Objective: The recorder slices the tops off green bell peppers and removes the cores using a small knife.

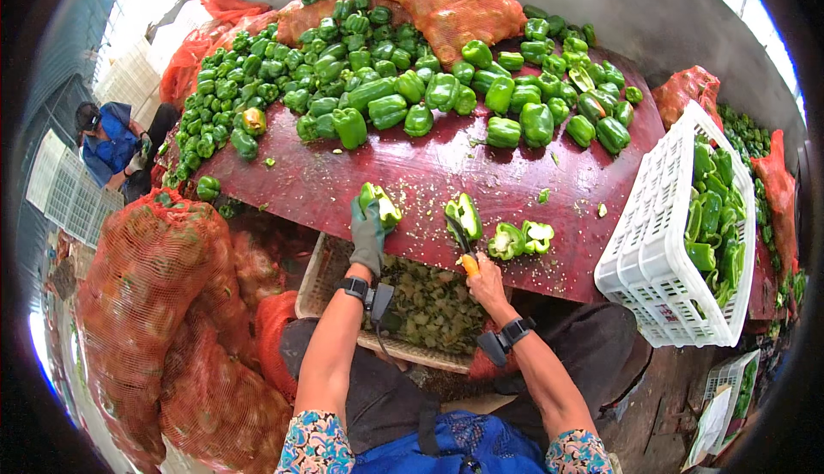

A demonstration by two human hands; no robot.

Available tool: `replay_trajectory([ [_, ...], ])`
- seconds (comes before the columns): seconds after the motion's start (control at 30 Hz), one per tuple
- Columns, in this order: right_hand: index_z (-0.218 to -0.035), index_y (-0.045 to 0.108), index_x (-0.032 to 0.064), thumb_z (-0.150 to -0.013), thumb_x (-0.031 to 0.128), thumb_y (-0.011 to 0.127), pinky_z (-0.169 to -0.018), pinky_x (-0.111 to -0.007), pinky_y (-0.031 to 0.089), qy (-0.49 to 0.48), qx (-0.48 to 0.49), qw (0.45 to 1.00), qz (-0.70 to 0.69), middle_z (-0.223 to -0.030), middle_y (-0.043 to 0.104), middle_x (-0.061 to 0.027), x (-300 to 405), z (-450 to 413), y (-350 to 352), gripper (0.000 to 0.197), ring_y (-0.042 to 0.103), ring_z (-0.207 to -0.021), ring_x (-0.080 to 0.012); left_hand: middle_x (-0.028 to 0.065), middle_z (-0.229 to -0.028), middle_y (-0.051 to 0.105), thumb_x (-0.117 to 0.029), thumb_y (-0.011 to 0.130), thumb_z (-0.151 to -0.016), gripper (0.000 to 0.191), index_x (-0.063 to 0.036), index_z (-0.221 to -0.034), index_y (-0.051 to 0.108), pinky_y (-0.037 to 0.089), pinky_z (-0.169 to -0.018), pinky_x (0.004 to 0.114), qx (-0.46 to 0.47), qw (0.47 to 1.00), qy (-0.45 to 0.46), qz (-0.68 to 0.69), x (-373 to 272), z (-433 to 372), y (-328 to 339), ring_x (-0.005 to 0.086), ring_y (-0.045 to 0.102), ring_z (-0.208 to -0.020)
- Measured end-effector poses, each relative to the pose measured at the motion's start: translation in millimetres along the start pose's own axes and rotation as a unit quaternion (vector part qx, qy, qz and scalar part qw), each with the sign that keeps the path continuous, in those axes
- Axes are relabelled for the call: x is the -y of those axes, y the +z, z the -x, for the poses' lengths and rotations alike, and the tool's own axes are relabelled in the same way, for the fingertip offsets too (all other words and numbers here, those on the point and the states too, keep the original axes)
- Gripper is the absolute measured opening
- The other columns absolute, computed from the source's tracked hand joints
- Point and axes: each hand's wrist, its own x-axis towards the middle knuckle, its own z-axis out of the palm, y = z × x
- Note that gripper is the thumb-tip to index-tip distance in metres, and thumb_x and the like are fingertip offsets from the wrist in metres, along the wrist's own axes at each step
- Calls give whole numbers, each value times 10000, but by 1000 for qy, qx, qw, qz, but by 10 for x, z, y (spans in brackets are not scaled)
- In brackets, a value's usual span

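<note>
My left hand (367, 232), in a grey-green glove, grips a cut green bell pepper (386, 211) at the near edge of the dark red tabletop (412, 168). Its pale inside shows on the right. In my bare right hand (487, 284) is a knife (470, 264) with an orange handle. The dark blade lies over or against a bell pepper half (472, 218) that rests cut side up; whether it cuts in cannot be told. Two more cut pieces lie right of the knife: a pepper piece with a pale core (506, 242) and an opened pepper piece (538, 237).
Whole green bell peppers (360, 81) are heaped across the table's far side. A white plastic crate (644, 242) of cut peppers leans at the right. Below the edge sits a bin of trimmings (431, 300). Red mesh sacks (154, 306) stand left, near another person (112, 142).
</note>
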Motion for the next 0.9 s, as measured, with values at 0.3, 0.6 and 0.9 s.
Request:
replay_trajectory([
  [0.3, -936, 581, 62, -971, 248, 525, -392, -267, 358, -23, 13, 999, -35, -559, 524, -7, 230, 73, -908, 197, 466, -421, -96, 333, -1232, 520, -396, 395, -989, 563, 17, -1368, 446, 434, -931, 516, -78, 865, 51, -492, -351, -101, -121, 477, 539, -1096],
  [0.6, -960, 562, 46, -976, 274, 497, -355, -241, 353, 130, 13, 983, -129, -556, 514, -10, 236, 32, -1496, 238, 462, -396, -88, 285, -1375, 402, -278, 522, -934, 480, 15, -1310, 461, 367, -1025, 510, -90, 722, 300, -617, -546, 0, -22, 432, 423, -1239],
  [0.9, -1002, 553, 27, -981, 262, 527, -406, -250, 398, 161, -8, 964, -210, -572, 543, -12, 128, 10, -1491, 237, 499, -439, -84, 214, -1412, 418, -264, 610, -861, 579, -45, -1368, 436, 352, -1082, 461, 217, 718, 358, -557, -545, -172, 1834, 398, 404, -1296],
])
